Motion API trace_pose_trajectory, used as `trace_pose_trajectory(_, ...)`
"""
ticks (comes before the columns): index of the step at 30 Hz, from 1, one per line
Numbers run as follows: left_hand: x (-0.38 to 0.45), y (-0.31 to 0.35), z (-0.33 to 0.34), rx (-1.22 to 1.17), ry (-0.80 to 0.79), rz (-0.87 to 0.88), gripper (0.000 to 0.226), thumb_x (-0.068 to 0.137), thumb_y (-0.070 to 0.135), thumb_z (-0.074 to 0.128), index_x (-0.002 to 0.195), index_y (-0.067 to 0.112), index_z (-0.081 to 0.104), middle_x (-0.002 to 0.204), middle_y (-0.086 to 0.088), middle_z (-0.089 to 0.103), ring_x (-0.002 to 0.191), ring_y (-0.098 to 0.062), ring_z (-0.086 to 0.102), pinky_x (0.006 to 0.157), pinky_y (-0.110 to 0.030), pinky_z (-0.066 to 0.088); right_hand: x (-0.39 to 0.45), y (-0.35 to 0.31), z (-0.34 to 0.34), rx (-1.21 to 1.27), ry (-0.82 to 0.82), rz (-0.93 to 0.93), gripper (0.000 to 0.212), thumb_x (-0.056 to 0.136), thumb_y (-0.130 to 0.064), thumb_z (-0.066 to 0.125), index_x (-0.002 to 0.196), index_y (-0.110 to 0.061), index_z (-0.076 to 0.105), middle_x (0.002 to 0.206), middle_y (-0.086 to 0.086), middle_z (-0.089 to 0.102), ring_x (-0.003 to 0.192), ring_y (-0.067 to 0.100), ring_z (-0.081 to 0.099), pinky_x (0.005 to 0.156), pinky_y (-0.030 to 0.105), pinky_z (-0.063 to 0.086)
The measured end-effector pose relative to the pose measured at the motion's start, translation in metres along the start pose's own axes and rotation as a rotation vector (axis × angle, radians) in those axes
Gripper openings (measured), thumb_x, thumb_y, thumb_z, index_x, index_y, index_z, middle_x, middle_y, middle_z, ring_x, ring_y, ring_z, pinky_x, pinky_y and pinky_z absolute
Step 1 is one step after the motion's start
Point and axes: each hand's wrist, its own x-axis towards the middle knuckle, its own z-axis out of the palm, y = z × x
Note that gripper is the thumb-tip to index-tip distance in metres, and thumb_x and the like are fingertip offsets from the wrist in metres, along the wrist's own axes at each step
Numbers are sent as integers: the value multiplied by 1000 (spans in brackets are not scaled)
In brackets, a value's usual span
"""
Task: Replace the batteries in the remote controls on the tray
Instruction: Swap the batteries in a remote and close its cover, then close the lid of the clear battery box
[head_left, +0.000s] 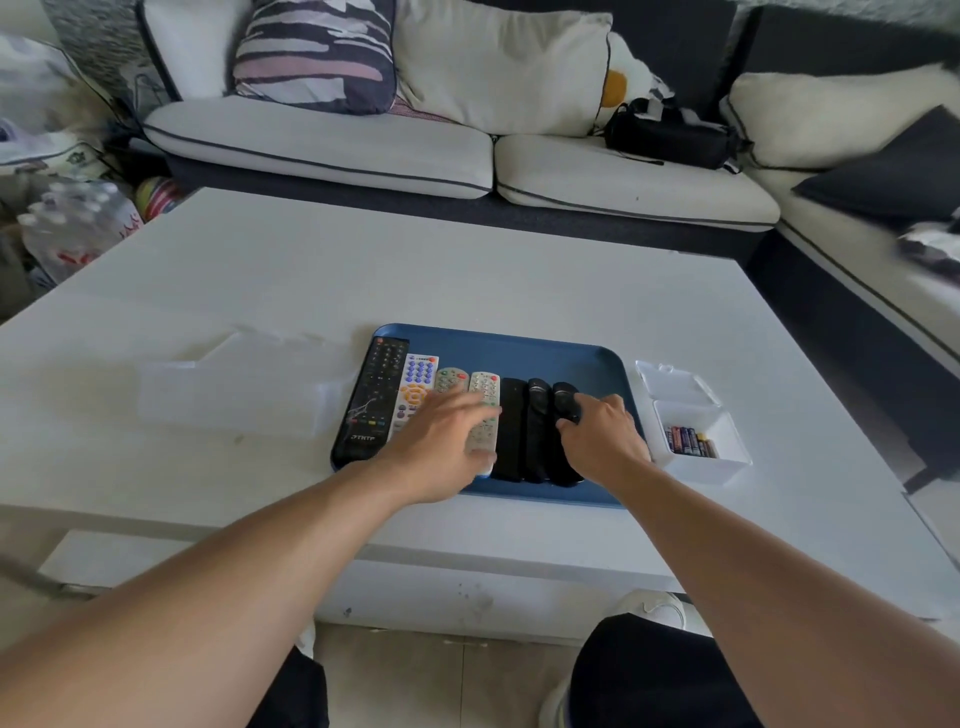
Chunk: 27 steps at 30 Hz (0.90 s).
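- Two bare forearms reach from the near edge toward the blue rectangular plastic tray (550, 349) on the white worktop (322, 275).
- The left hand (441, 441) lies flat with fingers spread and relaxed over the pale grey remote with coloured buttons (484, 387) in the middle of the tray.
- The right hand (602, 441) has its fingers curled onto the rightmost rounded black remote (563, 395), near the tray's right edge.
- Across the tray lie seven remotes side by side: a long black remote (371, 400) at the tray's left edge, a white one with blue buttons (418, 374), two grey ones, then three black ones.
- Just right of the tray stands an open white plastic box (727, 462) holding small batteries (691, 441).
- Just left of the tray lies a clear plastic container (234, 395).
- Beyond the tray, past the worktop's far edge, stands a white cushioned sofa (467, 161).
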Motion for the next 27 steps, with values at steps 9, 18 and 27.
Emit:
trace_pose_trajectory(9, -25, -64, -62, 214, 463, -414, 59, 94, 35, 61, 148, 24, 41, 155, 3, 42, 154, -22, 14, 124, -52, -4, -9, -58, 13, 77, 140, -281, 42, 99, -32, 51, 141, -27, 51, 143, 0, 46, 133, 20, 42, 108, 39, 40)
trace_pose_trajectory(18, -81, -112, -80, 38, 233, -604, 72, 72, 74, 70, 131, 34, 57, 106, 17, 69, 105, -16, 65, 98, -35, 46, -25, -153, 49, 382, -47, -356, 36, 100, -30, 54, 134, -20, 61, 125, -1, 65, 109, 20, 60, 84, 27, 48)
trace_pose_trajectory(27, -105, -133, -75, -229, 201, -464, 50, 84, 38, 78, 130, 32, 61, 92, 18, 64, 100, -9, 62, 82, -20, 44, -17, -232, 84, 947, -347, -52, 70, 93, -57, 55, 150, -21, 39, 128, 2, 61, 115, 23, 61, 107, 45, 44)
